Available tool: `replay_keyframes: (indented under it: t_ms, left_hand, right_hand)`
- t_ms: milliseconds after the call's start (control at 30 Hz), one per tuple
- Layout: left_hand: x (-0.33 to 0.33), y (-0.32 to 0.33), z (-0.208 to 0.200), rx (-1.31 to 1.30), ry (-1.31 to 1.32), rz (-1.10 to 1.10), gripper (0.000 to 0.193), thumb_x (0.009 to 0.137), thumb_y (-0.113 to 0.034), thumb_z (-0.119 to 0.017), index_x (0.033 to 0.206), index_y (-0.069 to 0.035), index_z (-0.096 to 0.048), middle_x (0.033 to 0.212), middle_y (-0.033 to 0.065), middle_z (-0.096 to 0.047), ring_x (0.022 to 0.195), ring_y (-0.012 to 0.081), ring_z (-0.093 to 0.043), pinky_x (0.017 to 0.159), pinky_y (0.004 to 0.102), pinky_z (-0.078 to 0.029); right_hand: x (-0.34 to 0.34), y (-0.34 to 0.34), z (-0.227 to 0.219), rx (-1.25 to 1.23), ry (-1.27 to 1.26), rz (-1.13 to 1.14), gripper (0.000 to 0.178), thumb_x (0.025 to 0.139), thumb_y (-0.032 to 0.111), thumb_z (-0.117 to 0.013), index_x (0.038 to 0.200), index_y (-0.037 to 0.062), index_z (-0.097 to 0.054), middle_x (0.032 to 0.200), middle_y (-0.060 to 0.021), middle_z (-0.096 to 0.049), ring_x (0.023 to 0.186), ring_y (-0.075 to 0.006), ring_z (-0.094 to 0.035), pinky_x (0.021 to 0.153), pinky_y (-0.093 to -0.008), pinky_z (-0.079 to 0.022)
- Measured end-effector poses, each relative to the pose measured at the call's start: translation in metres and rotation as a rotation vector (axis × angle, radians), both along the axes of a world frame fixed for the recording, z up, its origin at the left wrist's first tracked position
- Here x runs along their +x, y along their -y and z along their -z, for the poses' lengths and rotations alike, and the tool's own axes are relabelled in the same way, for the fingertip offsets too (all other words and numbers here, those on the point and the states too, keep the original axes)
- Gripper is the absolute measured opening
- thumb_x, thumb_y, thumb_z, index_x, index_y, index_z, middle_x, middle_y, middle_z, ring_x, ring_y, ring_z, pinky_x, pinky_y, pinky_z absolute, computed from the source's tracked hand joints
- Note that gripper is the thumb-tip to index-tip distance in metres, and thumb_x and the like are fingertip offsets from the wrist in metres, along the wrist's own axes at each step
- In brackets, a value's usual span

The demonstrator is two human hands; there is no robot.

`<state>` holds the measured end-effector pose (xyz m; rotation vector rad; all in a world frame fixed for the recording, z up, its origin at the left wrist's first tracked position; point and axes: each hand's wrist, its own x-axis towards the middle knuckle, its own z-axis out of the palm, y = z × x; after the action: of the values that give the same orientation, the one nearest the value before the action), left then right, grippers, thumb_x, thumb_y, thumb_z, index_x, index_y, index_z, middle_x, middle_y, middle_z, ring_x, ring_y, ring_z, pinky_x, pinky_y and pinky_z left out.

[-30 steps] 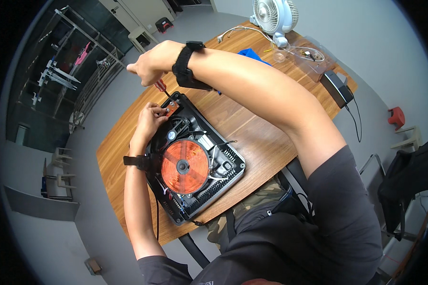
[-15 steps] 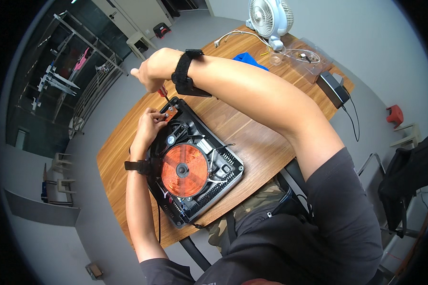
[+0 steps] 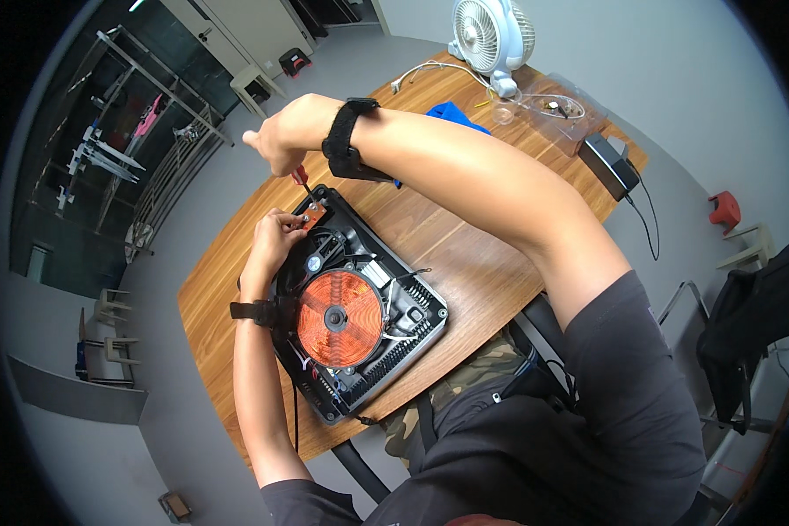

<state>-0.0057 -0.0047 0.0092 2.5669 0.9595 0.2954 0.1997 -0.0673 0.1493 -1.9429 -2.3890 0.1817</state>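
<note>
An opened induction cooker (image 3: pixel 394 302) lies on the wooden table, its round copper coil (image 3: pixel 340 317) exposed amid wires and black plastic. At its far end sits a small orange-brown board (image 3: pixel 313 215) with silvery screws or studs. My right hand (image 3: pixel 291 131) is closed round a red-handled screwdriver (image 3: pixel 301 175), whose dark shaft points down at that board; whether the tip sits in a screw is too small to tell. The fingers of my left hand (image 3: pixel 274 237) are pinched together at the board's near-left edge, pressing or holding it.
Toward the back right stand a light-blue fan (image 3: pixel 493 39), a clear plastic box (image 3: pixel 565 114) with small parts, and a black boxy device (image 3: pixel 609 167) with a cable. A blue cloth (image 3: pixel 458 116) lies behind my right forearm. A black cord (image 3: pixel 295 412) runs off the near edge.
The view has shifted slightly. My right hand sits a little lower, and more of the screwdriver shows over the board. My left hand stays at the board's edge.
</note>
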Motion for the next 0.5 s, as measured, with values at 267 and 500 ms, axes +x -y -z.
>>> replay_keyframes:
  t_ms: [267,500]
  left_hand:
    - [0.002,-0.001,0.002,-0.028,0.04,-0.014,0.03,0.078,-0.006,-0.083,0.107,-0.002,-0.078,0.098,0.0133,-0.069,0.083,0.0224,-0.064,0.078,0.0353,-0.053]
    - [-0.001,0.005,-0.003,-0.009,-0.008,-0.041,0.032,0.078,-0.006,-0.083,0.109,-0.002,-0.078,0.095,0.0124,-0.067,0.079,0.0216,-0.061,0.076,0.0351,-0.051]
  right_hand:
    - [-0.005,-0.002,0.007,0.128,0.017,0.048,0.027,0.092,0.018,-0.059,0.105,0.0052,-0.079,0.103,-0.0117,-0.078,0.097,-0.0238,-0.075,0.084,-0.0407,-0.058]
    - [-0.007,0.016,-0.006,0.06,-0.003,-0.021,0.023,0.089,0.015,-0.063,0.101,0.0041,-0.079,0.098,-0.0131,-0.078,0.095,-0.0264,-0.075,0.082,-0.0401,-0.059]
